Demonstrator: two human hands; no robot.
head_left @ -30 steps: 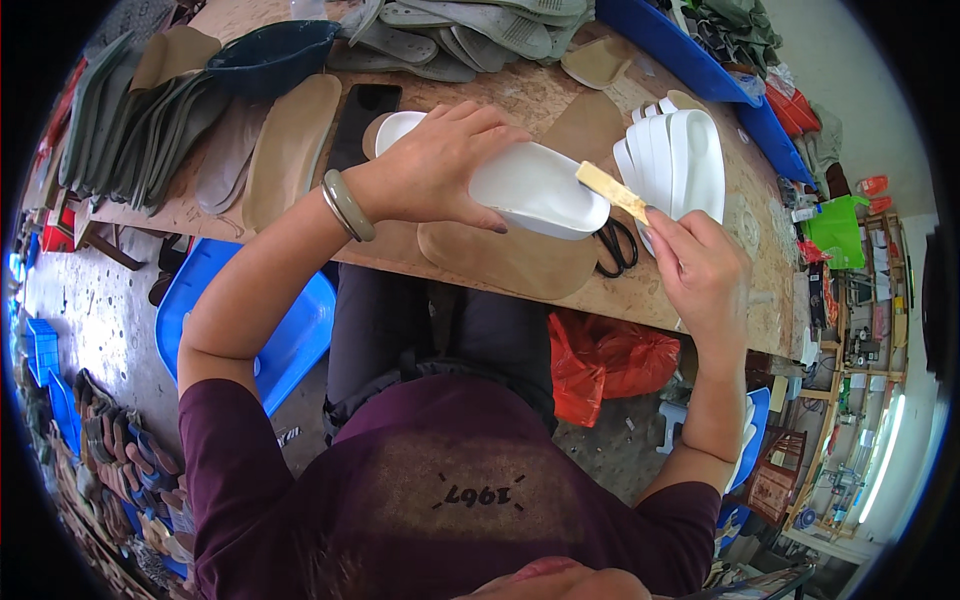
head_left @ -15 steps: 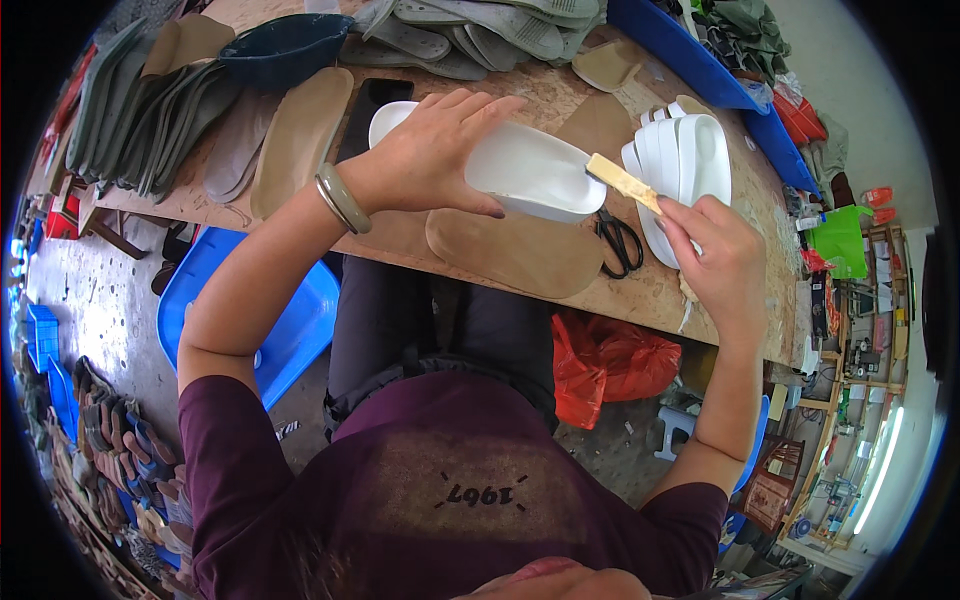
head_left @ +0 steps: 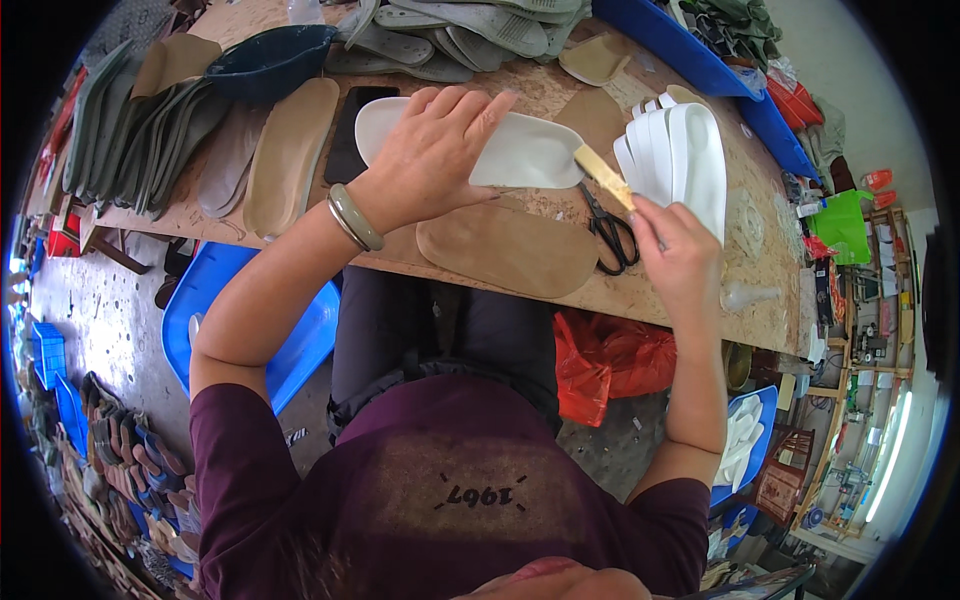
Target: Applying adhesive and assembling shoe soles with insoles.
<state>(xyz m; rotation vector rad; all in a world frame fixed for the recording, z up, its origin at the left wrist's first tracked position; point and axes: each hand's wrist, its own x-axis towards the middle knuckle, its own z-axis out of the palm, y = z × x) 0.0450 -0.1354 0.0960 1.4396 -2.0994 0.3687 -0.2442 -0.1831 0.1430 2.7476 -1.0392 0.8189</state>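
A white shoe sole (head_left: 530,150) with a raised rim is under my left hand (head_left: 430,150), whose fingers grip it across the middle. In my right hand (head_left: 680,245) is a pale wooden-handled brush (head_left: 603,177), pinched near its end. The brush's far tip meets the right end of the sole's rim; its bristles are too small to make out. Black scissors (head_left: 612,232) lie just below that tip. A tan insole (head_left: 515,250) rests along the near table edge, below the sole. Nested white soles (head_left: 690,150) stand beyond my right hand.
Grey-green soles stand in a row (head_left: 140,140) at the left and lie in a pile (head_left: 460,35) at the back. A dark bowl (head_left: 270,62), a phone-like black slab (head_left: 350,130) and a blue tray (head_left: 690,50) are around them. A red bag (head_left: 610,360) sits below the table.
The white sole has moved slightly left and tipped flatter, showing less of its outer wall. My right hand and the brush have shifted left and a little nearer. Both hands keep their holds.
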